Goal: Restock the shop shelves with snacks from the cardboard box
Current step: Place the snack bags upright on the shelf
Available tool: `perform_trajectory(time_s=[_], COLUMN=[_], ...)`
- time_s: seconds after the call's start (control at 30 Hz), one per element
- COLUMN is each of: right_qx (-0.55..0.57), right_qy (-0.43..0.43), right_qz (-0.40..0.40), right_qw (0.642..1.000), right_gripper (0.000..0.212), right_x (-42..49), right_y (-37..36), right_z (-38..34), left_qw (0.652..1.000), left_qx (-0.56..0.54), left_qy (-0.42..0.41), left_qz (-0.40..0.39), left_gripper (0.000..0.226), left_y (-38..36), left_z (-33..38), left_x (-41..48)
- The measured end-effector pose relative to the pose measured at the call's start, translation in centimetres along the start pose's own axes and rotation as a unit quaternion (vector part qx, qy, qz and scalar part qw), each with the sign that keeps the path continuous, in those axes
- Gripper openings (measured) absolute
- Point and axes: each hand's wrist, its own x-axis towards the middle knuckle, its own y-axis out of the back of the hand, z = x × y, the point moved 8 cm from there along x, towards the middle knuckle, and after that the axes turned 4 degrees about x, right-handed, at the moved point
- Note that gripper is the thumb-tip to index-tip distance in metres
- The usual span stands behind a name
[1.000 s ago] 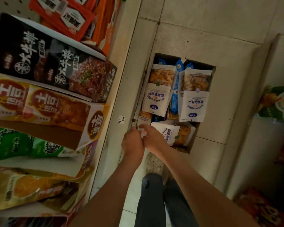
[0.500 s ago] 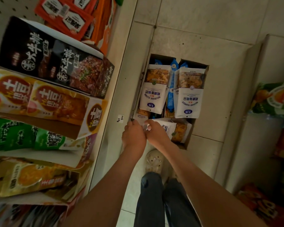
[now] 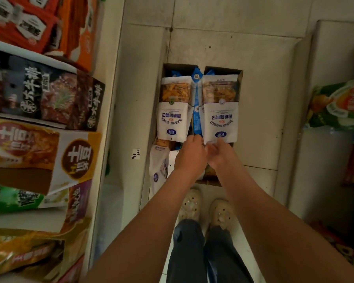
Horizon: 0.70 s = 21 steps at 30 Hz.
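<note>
Over the cardboard box (image 3: 180,68), left hand (image 3: 189,155) and right hand (image 3: 222,156) have moved forward, fingers curled, grip unclear

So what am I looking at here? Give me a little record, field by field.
Box: cardboard box, open, on the tiled floor, full of snack packs
On top: left white pack and right white pack side by side, blue packs between
Hands: left hand and right hand together at those packs' near edges; grip unclear
Beside: stocked shelves on the person's left
</note>
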Motion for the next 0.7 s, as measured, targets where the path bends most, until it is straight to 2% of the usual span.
perform_trajectory(time_s=[0.23,0.37,0.47,0.53,0.63,0.7], right_qx=[-0.009,0.052,0.049,0.030,0.008,0.014], right_qy=[-0.033,-0.006,0.015,0.021,0.033,0.043], right_qz=[0.021,0.014,-0.015,-0.033,-0.063,-0.079], right_qw=[0.999,0.999,0.999,0.999,0.997,0.996], right_gripper=[0.038,0.036,0.035,0.034,0.033,0.034], right_x=[2.2,0.6,-0.2,-0.9,-1.8,-2.4], right_y=[0.8,0.0,-0.7,-1.1,-1.3,-1.3], right_z=[0.3,-1.0,-1.6,-1.7,-1.8,-1.8], left_qw=[1.000,0.997,0.991,0.977,0.925,0.901], left_qx=[-0.031,-0.068,-0.119,-0.185,-0.333,-0.390], left_qy=[0.004,0.016,0.043,0.098,0.183,0.188], left_qz=[0.000,0.020,0.038,0.041,0.010,-0.009], left_gripper=[0.022,0.021,0.018,0.019,0.025,0.028], left_y=[-1.5,-1.5,-1.5,-1.5,-2.1,-2.3], left_z=[0.3,0.2,-0.4,-1.0,-1.1,-0.4], left_x=[0.2,0.5,0.7,0.7,0.8,1.2])
